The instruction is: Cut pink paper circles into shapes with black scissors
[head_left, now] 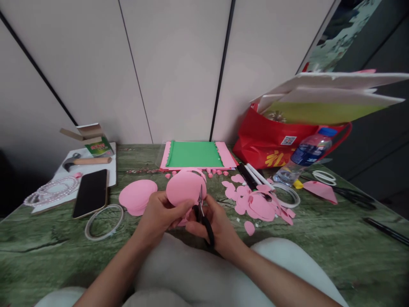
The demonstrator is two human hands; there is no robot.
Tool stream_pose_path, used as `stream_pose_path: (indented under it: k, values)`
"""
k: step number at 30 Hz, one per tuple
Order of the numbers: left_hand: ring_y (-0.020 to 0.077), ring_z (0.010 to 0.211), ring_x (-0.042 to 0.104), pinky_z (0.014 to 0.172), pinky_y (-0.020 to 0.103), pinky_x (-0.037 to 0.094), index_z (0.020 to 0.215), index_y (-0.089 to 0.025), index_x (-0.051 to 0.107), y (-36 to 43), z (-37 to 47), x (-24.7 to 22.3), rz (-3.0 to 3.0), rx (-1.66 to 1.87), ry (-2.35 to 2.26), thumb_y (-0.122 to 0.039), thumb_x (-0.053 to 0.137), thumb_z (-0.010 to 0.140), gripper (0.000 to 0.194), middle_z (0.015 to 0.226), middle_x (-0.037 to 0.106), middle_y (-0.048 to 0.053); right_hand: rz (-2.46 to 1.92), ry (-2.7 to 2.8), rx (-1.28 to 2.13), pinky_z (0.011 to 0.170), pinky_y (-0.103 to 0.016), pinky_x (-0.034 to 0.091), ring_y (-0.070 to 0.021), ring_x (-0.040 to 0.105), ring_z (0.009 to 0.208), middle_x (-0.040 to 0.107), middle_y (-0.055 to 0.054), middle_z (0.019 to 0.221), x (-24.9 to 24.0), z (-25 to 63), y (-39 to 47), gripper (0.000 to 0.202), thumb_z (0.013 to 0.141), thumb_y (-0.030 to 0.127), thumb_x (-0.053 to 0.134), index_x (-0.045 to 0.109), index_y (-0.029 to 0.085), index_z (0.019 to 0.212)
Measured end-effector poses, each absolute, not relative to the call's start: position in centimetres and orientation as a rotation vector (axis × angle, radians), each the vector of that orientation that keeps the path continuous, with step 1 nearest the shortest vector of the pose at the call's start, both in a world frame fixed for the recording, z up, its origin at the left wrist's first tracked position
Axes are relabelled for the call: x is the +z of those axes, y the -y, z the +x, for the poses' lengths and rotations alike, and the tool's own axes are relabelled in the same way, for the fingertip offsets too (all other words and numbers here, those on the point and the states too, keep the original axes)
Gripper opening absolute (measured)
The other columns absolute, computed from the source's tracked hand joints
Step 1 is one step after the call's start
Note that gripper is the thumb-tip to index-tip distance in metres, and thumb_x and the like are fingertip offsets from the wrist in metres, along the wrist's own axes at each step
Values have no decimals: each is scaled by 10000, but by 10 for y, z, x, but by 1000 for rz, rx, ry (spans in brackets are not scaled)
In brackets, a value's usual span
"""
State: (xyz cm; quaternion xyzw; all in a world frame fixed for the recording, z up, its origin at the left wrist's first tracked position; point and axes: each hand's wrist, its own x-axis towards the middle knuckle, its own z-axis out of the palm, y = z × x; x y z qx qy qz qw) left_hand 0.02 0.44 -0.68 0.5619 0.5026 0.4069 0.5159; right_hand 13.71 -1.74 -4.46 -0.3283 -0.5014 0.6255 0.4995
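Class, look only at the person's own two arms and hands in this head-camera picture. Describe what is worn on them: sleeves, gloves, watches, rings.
Both forearms are bare up to the picture's lower edge, with no sleeves in view. The left hand and right hand wear no gloves. No watch, bracelet or ring shows on either.

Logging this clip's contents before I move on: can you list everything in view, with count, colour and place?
pink paper piece: 1, pink, in left hand
scissors: 1, black-handled, in right hand, blades at the paper
pink oval: 1, table, left of hands
pink scraps: many, right of hands
paper stack: green over pink, table's far edge
phone: 1, black, left
tape rings: 2 clear, 1 white
bead strings: white, far left
hammer: 1, wooden handle
red bag: 1, right rear
water bottle: 1, lying
left hand: 1
right hand: 1
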Motion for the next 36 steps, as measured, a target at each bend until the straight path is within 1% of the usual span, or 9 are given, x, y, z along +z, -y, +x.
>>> stream_pose_path:
  k: [4,7,11,17,24,31,36]
  values:
    - [21,330,280,325,158,179,505,-126,526,-5,0,-7,1340,987,-1196,-312,660,648,270,359,390,-73,-787,1192,1543,448,-182,283,-66,374,496,474,62,608,-45,136,17,552,593,368,752,396,185,974]
    - [25,336,291,327,162,195,525,-124,549,-4,0,-5,1335,983,-1176,-309,668,640,249,379,413,-67,-800,1187,1532,443,-182,284,-67,370,492,463,67,598,-44,136,17,569,585,386,749,387,186,975]
    - [29,336,296,330,166,199,513,-127,542,-4,0,-4,1346,985,-1184,-310,667,636,253,374,408,-65,-852,1189,1539,436,-179,286,-70,374,494,460,66,603,-43,136,18,580,592,387,741,377,189,998]
    - [33,338,287,335,171,194,517,-129,544,-3,-1,-4,1338,988,-1196,-320,667,636,257,367,393,-66,-848,1189,1551,442,-186,306,-78,400,494,511,45,640,-49,137,17,605,590,363,747,387,199,1048]
    - [30,353,291,341,169,186,559,-120,558,-4,-3,-5,1337,1000,-1199,-314,674,638,240,397,392,-65,-835,1172,1546,404,-160,266,-50,359,419,521,73,557,-53,137,16,573,574,329,758,408,184,1004]
    - [25,355,284,346,167,184,526,-127,525,-6,-5,-8,1354,1015,-1167,-331,667,666,285,390,390,-63,-969,1250,1465,366,-163,275,-64,389,387,531,63,511,-42,138,17,531,588,390,712,425,170,977]
    - [35,343,349,331,158,237,544,-138,534,-6,-4,-5,1319,1035,-1132,-311,674,659,251,406,446,-57,-972,1260,1468,364,-167,288,-66,390,375,505,82,469,-41,138,17,517,595,419,693,419,182,964]
